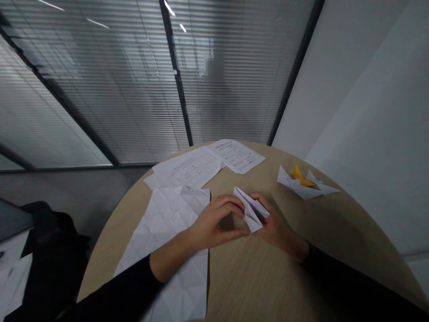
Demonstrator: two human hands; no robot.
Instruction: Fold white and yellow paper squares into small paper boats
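Observation:
A small folded white paper (252, 212) with pointed corners is held up between my two hands over the table. My right hand (276, 228) grips its right side, fingers behind and thumb partly hidden by the paper. From the left, my left hand (214, 221) curves round in a C shape, its fingertips on the paper's left edge and its thumb near the bottom corner. Under my left forearm lies a large white sheet (174, 219) covered in crease lines. To the right sits a folded white paper boat (304, 191) with a smaller yellow folded paper piece (300, 177) inside.
Printed sheets (236, 155) overlap at the far side of the round wooden table (234, 286). Behind stands a glass partition with blinds (140, 89), and a white wall (375, 112) rises at the right. A dark chair (50, 241) and papers are at the left.

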